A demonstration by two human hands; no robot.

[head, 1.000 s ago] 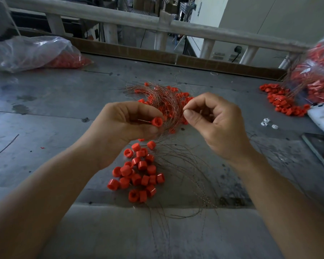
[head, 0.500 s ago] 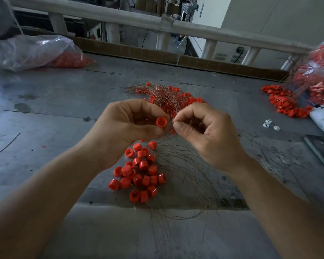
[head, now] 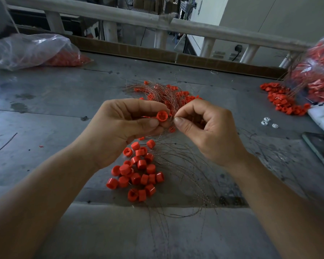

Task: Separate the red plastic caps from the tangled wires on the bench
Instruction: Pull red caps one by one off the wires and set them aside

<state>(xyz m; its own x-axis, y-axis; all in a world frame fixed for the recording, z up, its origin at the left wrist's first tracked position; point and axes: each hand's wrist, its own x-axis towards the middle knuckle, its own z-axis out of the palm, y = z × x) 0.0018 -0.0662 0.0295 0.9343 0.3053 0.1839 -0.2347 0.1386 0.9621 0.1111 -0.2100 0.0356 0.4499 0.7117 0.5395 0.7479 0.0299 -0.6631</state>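
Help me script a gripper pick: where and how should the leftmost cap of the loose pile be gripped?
I'd come from above and the left, pinching the leftmost cap across its round side wall: its left and near sides face bare bench, while neighbour caps crowd its right.

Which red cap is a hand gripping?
The cap pinched in the left hand, open end facing the camera; the right hand pinches only wires.
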